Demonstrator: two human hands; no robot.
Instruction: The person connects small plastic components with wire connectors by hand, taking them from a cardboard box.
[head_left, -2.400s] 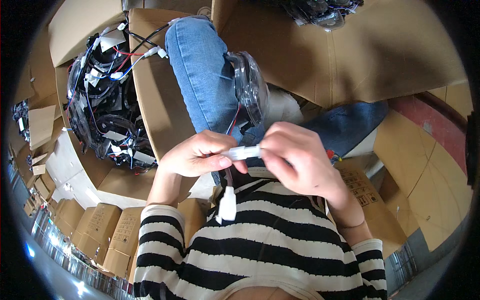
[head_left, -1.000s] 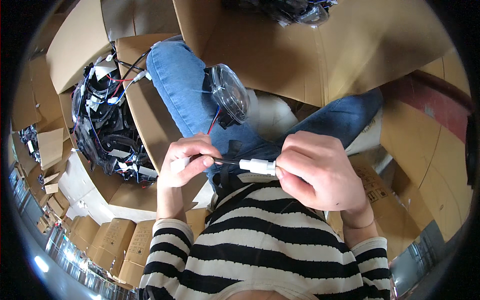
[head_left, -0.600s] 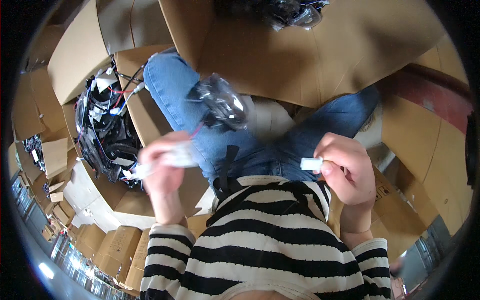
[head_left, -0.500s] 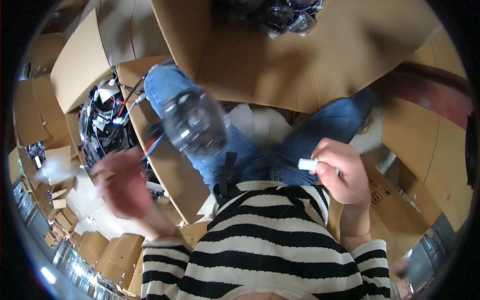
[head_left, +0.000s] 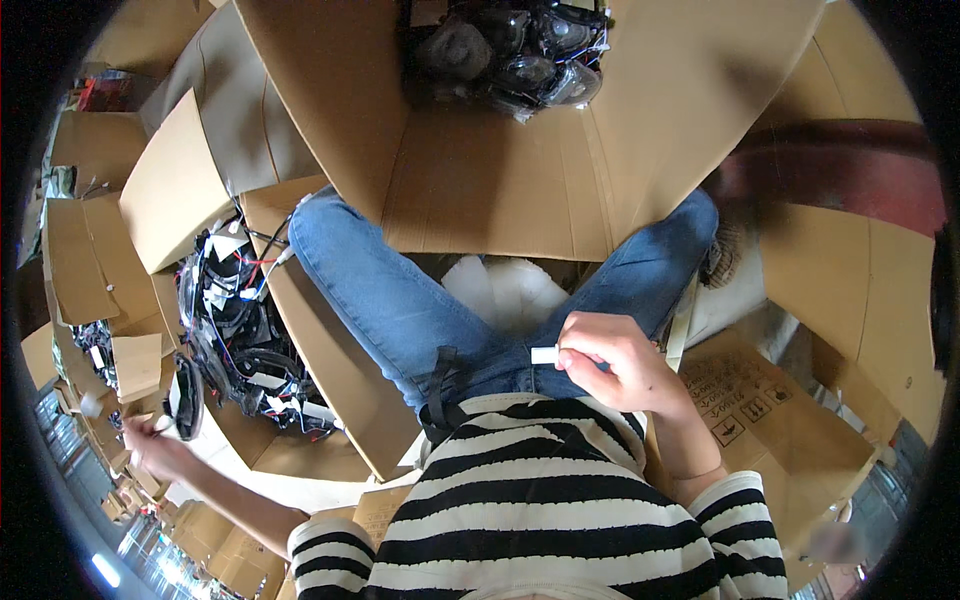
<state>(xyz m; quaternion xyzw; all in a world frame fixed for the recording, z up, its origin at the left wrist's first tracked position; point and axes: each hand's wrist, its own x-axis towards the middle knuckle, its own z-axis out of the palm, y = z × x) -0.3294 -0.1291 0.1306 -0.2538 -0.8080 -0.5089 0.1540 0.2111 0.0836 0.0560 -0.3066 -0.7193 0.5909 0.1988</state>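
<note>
My right hand (head_left: 612,366) rests over my lap, fingers closed on a small white cylindrical piece (head_left: 545,354) that sticks out to the left. My left hand (head_left: 150,447) is stretched far out to the left. It grips a dark round lamp part (head_left: 187,397), held on edge beside the open cardboard box of black lamp parts with red and white wires (head_left: 240,325). I sit with my legs in blue jeans (head_left: 385,300) spread apart, and I wear a black-and-white striped shirt.
A large cardboard box (head_left: 500,190) lies open in front of my knees, with several clear and black lamp housings (head_left: 510,50) at its far end. Cardboard flaps and small boxes (head_left: 90,280) crowd the left side. A printed carton (head_left: 760,400) sits at my right.
Both hands held the white piece and the wired round lamp together at my lap. They pulled apart: my left hand swung the lamp out to the far left, while my right hand kept the white piece.
</note>
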